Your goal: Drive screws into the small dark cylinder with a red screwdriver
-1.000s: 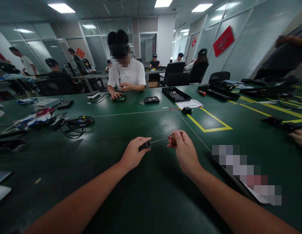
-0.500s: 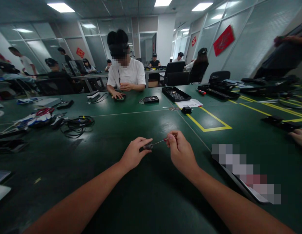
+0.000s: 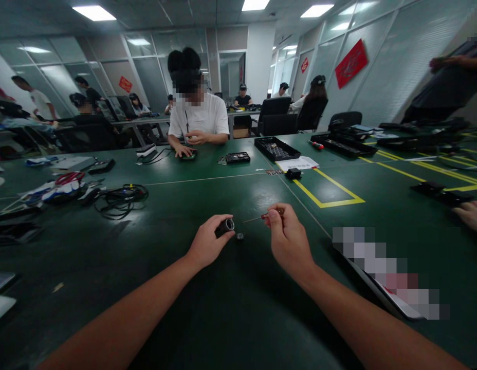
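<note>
As the left hand (image 3: 206, 239) grips, a cylinder (image 3: 226, 226) lies — between thumb and fingers.

Screwdriver handle (image 3: 265, 216) partly hidden, co-worker's hand (image 3: 472, 216) cropped

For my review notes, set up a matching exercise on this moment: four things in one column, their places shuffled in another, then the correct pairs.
Things
1. Dark cylinder
2. Thin-shafted tool
3. Small round piece
4. Coiled black cable

Places
A. Just outside the cylinder's open end, in neither hand's grasp
B. Toward the left side of the picture, on the green table
C. Held in the right hand
D. Held in the left hand

Pairs
1-D, 2-C, 3-A, 4-B
</note>
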Demonstrator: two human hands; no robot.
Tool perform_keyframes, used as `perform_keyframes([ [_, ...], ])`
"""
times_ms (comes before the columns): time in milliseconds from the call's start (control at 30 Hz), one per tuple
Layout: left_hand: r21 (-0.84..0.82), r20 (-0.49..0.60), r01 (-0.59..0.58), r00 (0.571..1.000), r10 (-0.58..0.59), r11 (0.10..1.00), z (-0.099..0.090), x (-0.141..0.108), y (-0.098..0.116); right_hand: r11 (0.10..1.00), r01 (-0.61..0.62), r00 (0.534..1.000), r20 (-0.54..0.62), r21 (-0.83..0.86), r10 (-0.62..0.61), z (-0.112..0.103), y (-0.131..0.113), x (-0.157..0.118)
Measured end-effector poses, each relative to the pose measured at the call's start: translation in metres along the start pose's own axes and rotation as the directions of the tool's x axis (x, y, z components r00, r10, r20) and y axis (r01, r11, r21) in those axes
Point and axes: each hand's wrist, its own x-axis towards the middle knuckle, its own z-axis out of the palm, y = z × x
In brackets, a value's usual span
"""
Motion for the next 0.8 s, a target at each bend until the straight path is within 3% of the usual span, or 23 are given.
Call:
perform_keyframes([
  [233,0.058,0.056,0.049,0.997,-0.052,0.997,-0.007,0.002,0.016,0.999,0.01,1.0,-0.028,0.04,-0.009,-0.002,-0.001,-0.002],
  [333,0.142,0.186,0.072,0.978,-0.098,0.987,-0.007,0.006,0.027,0.998,0.023,0.999,-0.031,0.053,-0.021,-0.001,-0.001,-0.001],
  [433,0.203,0.316,0.03,0.944,-0.094,0.979,-0.005,0.008,0.035,0.998,0.027,0.999,-0.036,0.059,-0.025,-0.001,0.0,-0.001],
  [667,0.43,0.408,-0.045,0.901,-0.149,0.902,0.008,0.014,0.031,0.997,0.027,0.999,-0.026,0.074,-0.025,-0.001,0.001,0.0],
  [800,0.478,0.476,-0.119,0.868,-0.143,0.87,0.005,0.022,0.027,0.997,0.018,0.999,-0.033,0.081,-0.016,-0.001,0.001,0.0],
])
